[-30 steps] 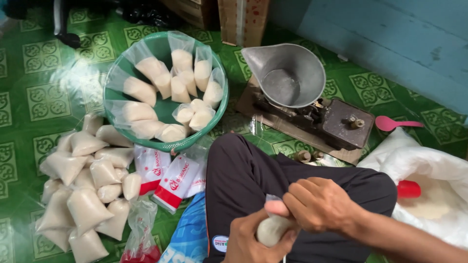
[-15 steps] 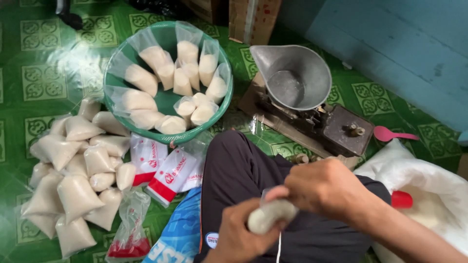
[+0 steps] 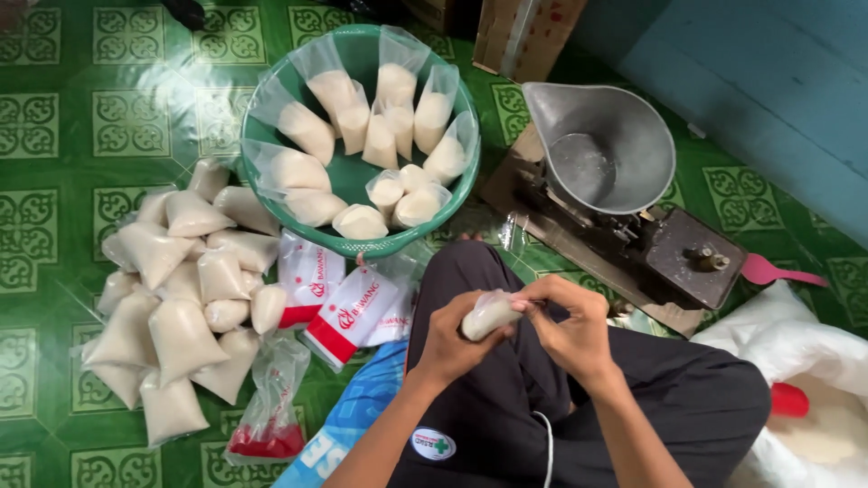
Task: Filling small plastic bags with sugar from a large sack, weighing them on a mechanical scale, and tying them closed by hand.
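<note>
A: Centre of frame, low. The left hand (image 3: pixel 448 342) is cupped around a small bag (image 3: pixel 488 314) of white grain, fingers closed under it. The bag sits over the person's lap, clear of the floor.

B: And the right hand (image 3: pixel 571 327)?

A: Thumb and fingers pinched together on the bag's neck, at its right end. Whether a tie is on it cannot be told.

B: What looks finished?

A: At left of frame, a pile (image 3: pixel 176 289) of plump closed bags lying on the green floor (image 3: pixel 81 117). By the look of it, that is the done stock.

B: What looks unfinished?

A: Upper centre, a green basket (image 3: pixel 271 194) with filled bags (image 3: pixel 380 136) standing in it, tops loose and open. Roughly a dozen, so a fair share is judged left to close.

B: Anything else nearby?

A: A scale (image 3: pixel 669 253) with a metal scoop pan (image 3: pixel 601 149) at right of centre, pan empty. A white sack (image 3: pixel 805 352) at lower right, open, grain showing, with a red scoop (image 3: pixel 789 399) in it. Red-and-white packets (image 3: pixel 348 307) lie just below the basket.
</note>
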